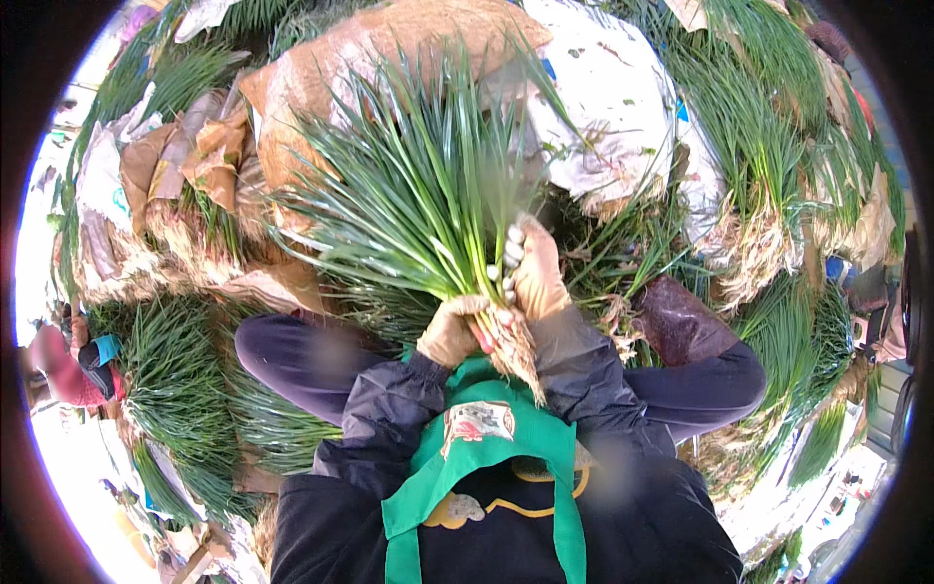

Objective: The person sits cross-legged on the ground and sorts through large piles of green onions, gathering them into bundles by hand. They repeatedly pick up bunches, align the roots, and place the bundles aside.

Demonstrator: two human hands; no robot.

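A fanned bunch of scallions (430, 197) stands before my chest, its long green leaves pointing away and its pale roots (514, 350) hanging towards my green apron (496, 431). My left hand (449, 332), in a tan glove, is closed around the lower stems just above the roots. On the other side of the bunch is my gloved right hand (540, 274). Its fingers curl against the stems, their tips whitish; whether they pinch any stems is unclear.
Brown sacking (394, 36) and a white plastic sack (606, 95) lie ahead among heaped scallions. More bundles (759, 168) rest at right, others (182, 379) at left. My folded knees flank the bunch. Another person (69, 365) is at the far left.
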